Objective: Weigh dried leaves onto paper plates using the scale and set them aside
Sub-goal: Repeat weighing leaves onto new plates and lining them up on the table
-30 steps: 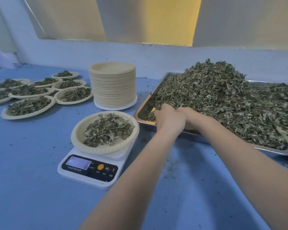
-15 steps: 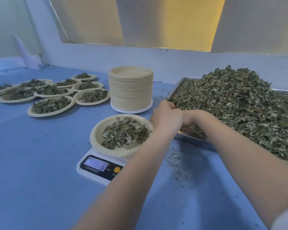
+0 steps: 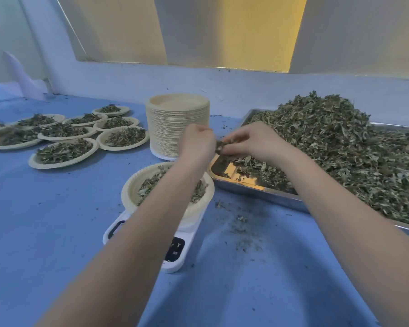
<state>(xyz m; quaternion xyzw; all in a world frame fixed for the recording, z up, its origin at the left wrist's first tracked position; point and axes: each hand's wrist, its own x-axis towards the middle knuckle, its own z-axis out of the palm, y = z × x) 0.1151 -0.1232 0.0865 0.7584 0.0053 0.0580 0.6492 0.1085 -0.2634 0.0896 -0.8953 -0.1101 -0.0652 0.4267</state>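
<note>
A paper plate (image 3: 137,185) with dried leaves sits on the white scale (image 3: 175,258); my left forearm crosses over both and hides the display. My left hand (image 3: 197,142) and my right hand (image 3: 250,140) meet above the near left corner of the metal tray (image 3: 250,188). Their fingers pinch a small clump of dried leaves (image 3: 221,145) between them. The tray holds a big heap of dried leaves (image 3: 335,142).
A tall stack of paper plates (image 3: 172,123) stands behind the scale. Several filled plates (image 3: 64,152) lie at the left on the blue table (image 3: 57,232). Leaf crumbs (image 3: 243,227) are scattered right of the scale. A pale wall runs along the back.
Both hands rose out of the tray's corner with a small clump of leaves. My left forearm now covers the scale's display. The camera shifted left and lower.
</note>
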